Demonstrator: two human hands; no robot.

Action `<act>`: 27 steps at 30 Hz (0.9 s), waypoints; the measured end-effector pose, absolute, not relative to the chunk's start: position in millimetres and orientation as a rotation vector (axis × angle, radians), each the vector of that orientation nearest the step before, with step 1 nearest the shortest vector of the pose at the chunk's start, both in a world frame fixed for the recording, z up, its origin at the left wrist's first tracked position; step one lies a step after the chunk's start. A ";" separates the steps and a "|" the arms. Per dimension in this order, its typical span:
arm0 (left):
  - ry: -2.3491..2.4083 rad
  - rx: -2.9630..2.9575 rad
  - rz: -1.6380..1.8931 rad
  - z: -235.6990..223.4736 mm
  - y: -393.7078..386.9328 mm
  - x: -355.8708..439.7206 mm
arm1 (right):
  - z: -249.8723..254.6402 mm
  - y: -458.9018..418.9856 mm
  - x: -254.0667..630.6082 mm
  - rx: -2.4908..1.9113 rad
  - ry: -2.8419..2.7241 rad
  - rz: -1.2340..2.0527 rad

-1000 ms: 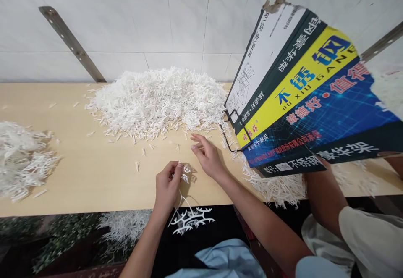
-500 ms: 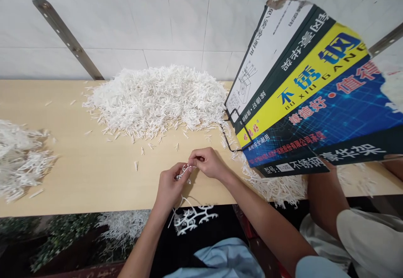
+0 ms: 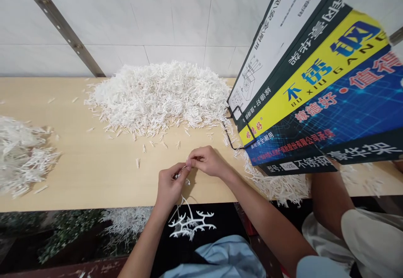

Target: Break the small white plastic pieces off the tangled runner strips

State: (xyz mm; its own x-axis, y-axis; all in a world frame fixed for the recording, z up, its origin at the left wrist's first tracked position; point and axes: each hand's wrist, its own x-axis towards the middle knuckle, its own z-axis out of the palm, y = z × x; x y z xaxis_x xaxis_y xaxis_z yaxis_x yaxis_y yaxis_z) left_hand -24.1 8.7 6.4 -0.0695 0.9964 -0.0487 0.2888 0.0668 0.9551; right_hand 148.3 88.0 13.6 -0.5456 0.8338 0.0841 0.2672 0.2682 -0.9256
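White branch (image 3: 192,226) hangs just past the table's near edge, its thin stem running up to the L hand (image 3: 170,185), which pinches it narrow btwn thumb & fingers; a few white tips poke out of that grip. R hand (image 3: 206,160) meets it, fingertips touching; can't tell if R holds a bit too, fingers hide it. The bit of work at the fingertips looks mid-way to me, w/ both hands on it & nothing set down. Can't tell how many twigs on the branch are finished, too small from here. Plenty left, I'd judge: big heap of loose white bits (image 3: 163,97) behind the hands, w/ strays in front of it, plus a L-side pile (image 3: 22,156) & a R-side pile (image 3: 277,185), all on the wooden table (image 3: 94,177). Printed cardboard box (image 3: 315,89) stands tilted to the R; a co-worker's arm (image 3: 330,196) shows below it. More white branches (image 3: 127,225) sit below the table, beside greenery (image 3: 66,232).
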 end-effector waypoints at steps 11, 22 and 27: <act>1.559 1.364 1.053 3.6 8.3 -22.7 | 15.2 86.5 140.5 -1.088 -1.806 1.142; 1.546 1.339 1.014 4.7 9.1 -21.3 | -7.9 96.8 150.8 -1.180 -1.315 0.901; 1.529 1.110 1.188 6.8 10.0 -23.3 | -4.6 96.9 148.2 -1.143 -1.529 0.814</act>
State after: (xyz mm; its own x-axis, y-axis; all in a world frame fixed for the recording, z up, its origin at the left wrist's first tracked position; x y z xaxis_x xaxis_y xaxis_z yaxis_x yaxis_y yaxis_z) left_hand -23.3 10.0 6.8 -0.2147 0.9701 -0.1135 0.1294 0.1434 0.9812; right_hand 148.2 96.9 -4.6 -0.0333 0.9452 0.3248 0.2587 0.3221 -0.9107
